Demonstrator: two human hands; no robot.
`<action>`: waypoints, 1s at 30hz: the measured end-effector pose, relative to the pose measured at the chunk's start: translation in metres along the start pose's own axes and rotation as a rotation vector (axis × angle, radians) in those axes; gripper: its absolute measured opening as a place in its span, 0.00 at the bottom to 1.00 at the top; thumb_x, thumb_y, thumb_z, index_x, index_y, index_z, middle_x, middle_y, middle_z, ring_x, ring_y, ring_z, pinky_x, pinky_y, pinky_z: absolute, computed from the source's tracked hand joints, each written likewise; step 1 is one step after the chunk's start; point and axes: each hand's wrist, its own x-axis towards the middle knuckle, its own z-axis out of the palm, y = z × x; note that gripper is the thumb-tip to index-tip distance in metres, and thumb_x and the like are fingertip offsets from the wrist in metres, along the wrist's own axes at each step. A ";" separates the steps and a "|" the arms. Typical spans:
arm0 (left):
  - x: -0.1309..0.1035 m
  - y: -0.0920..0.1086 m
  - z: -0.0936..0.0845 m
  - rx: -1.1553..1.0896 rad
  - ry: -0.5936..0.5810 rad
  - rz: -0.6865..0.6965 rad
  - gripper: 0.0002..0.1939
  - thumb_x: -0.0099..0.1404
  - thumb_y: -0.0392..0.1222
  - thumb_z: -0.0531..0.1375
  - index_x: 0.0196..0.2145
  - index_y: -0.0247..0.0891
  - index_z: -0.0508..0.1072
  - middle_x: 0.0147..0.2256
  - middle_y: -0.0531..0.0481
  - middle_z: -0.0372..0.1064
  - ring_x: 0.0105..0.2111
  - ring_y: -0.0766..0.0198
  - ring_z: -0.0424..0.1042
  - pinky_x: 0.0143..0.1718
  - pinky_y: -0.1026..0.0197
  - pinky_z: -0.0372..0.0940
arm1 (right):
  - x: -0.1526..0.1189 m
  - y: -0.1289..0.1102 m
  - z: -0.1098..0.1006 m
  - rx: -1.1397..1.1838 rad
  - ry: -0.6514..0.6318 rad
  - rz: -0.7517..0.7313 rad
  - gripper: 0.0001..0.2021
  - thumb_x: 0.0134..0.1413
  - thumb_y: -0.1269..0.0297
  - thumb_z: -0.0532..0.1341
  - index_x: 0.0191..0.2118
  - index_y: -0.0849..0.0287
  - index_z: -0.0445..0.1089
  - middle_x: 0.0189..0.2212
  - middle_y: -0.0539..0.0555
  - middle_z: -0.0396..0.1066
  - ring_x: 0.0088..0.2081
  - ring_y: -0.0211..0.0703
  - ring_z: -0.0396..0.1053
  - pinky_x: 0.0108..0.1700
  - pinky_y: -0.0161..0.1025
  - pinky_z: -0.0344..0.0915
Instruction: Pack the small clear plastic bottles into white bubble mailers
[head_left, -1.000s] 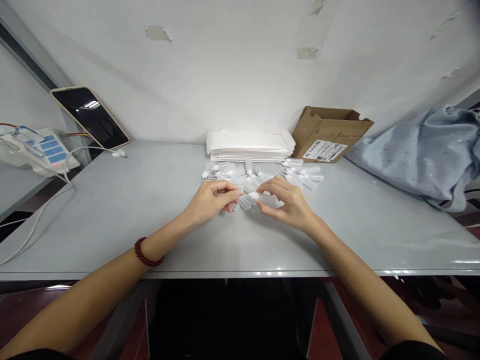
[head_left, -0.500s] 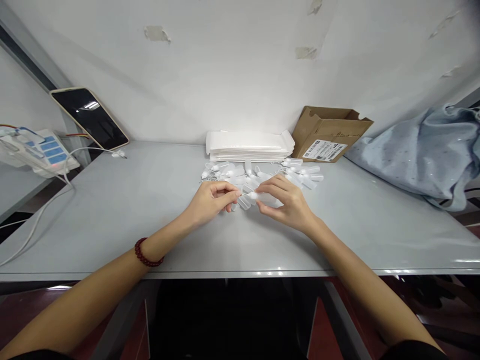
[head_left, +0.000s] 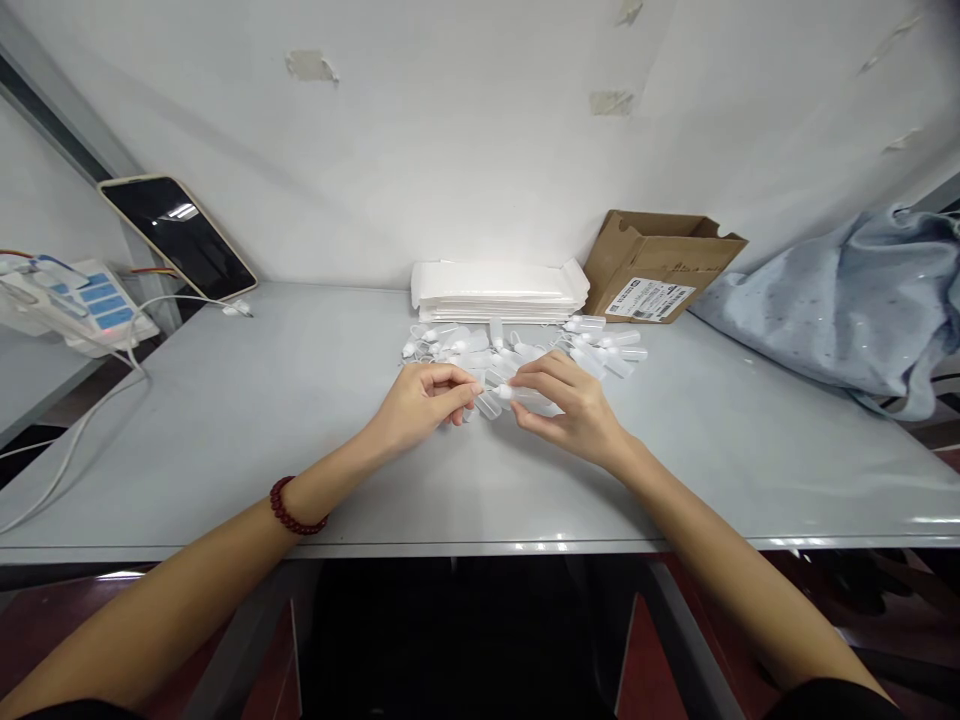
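Several small translucent bottles with white caps [head_left: 621,354] lie in a loose pile on the grey table [head_left: 315,390]. Between thumb and fingers, my right hand [head_left: 574,408] holds one bottle [head_left: 529,396] on its side, its white tip facing left. My left hand [head_left: 431,405], left of that tip, is pinched at a thin loop or string that seems to run to the tip; the loop is too small to see clearly. More bottles lie just beyond and between both hands.
A stack of white flat boxes [head_left: 499,292] stands behind the pile, beside an open brown carton [head_left: 652,275]. A light blue cloth bag [head_left: 840,310] lies at the right. At the left are a phone [head_left: 180,235], a power strip [head_left: 97,300] and white cables [head_left: 82,440].
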 end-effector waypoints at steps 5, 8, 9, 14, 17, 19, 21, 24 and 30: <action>0.000 0.001 0.000 0.004 0.005 -0.016 0.10 0.60 0.44 0.62 0.27 0.36 0.75 0.21 0.52 0.68 0.21 0.69 0.66 0.25 0.65 0.63 | 0.000 -0.001 0.002 -0.004 0.007 -0.018 0.05 0.57 0.69 0.59 0.40 0.57 0.68 0.32 0.57 0.72 0.33 0.45 0.67 0.35 0.43 0.68; -0.001 0.001 0.000 0.001 0.002 -0.013 0.09 0.60 0.44 0.62 0.27 0.35 0.74 0.21 0.53 0.68 0.21 0.69 0.66 0.24 0.65 0.63 | 0.000 -0.001 0.003 -0.005 0.019 -0.029 0.05 0.56 0.71 0.60 0.39 0.58 0.68 0.31 0.57 0.72 0.34 0.46 0.67 0.35 0.43 0.67; -0.001 0.000 0.000 0.003 0.003 -0.012 0.09 0.60 0.43 0.62 0.26 0.35 0.74 0.21 0.53 0.68 0.21 0.69 0.66 0.24 0.65 0.62 | 0.000 -0.001 0.003 -0.007 0.022 -0.031 0.05 0.56 0.71 0.60 0.39 0.58 0.68 0.31 0.57 0.72 0.34 0.46 0.67 0.35 0.43 0.67; -0.001 0.000 0.000 0.003 -0.004 -0.012 0.09 0.60 0.43 0.61 0.26 0.35 0.74 0.21 0.53 0.67 0.21 0.70 0.66 0.25 0.66 0.62 | -0.001 -0.001 0.005 -0.006 0.024 -0.045 0.05 0.56 0.71 0.60 0.39 0.59 0.68 0.31 0.57 0.72 0.33 0.45 0.67 0.34 0.42 0.68; 0.000 -0.001 0.001 -0.006 -0.009 -0.018 0.10 0.60 0.43 0.62 0.26 0.34 0.74 0.22 0.53 0.68 0.21 0.70 0.66 0.25 0.66 0.62 | -0.001 -0.002 0.006 -0.005 0.025 -0.050 0.05 0.57 0.71 0.60 0.39 0.59 0.68 0.31 0.57 0.72 0.33 0.45 0.67 0.34 0.42 0.68; -0.001 -0.002 0.000 -0.006 -0.009 -0.018 0.10 0.60 0.43 0.62 0.26 0.34 0.74 0.23 0.52 0.68 0.21 0.70 0.66 0.25 0.66 0.62 | -0.002 -0.002 0.007 -0.004 0.025 -0.051 0.05 0.57 0.71 0.60 0.39 0.59 0.68 0.31 0.57 0.72 0.33 0.45 0.67 0.34 0.42 0.68; -0.001 -0.002 0.000 0.000 -0.011 -0.018 0.10 0.60 0.43 0.62 0.26 0.34 0.74 0.23 0.52 0.68 0.21 0.70 0.65 0.25 0.66 0.62 | -0.002 -0.002 0.007 -0.005 0.026 -0.051 0.05 0.56 0.71 0.60 0.39 0.59 0.68 0.31 0.58 0.72 0.33 0.45 0.67 0.34 0.43 0.68; -0.001 -0.002 0.001 0.007 -0.011 -0.021 0.10 0.61 0.43 0.61 0.27 0.34 0.74 0.23 0.52 0.68 0.21 0.70 0.65 0.25 0.66 0.62 | -0.002 -0.002 0.007 -0.005 0.029 -0.045 0.05 0.57 0.70 0.60 0.40 0.58 0.68 0.32 0.57 0.73 0.33 0.45 0.68 0.33 0.43 0.69; 0.001 -0.003 0.000 -0.015 -0.012 0.005 0.12 0.63 0.44 0.60 0.25 0.34 0.73 0.20 0.53 0.68 0.21 0.69 0.66 0.25 0.65 0.62 | 0.000 -0.002 0.005 0.030 0.072 -0.014 0.05 0.56 0.70 0.62 0.39 0.59 0.69 0.32 0.57 0.73 0.34 0.45 0.69 0.35 0.43 0.69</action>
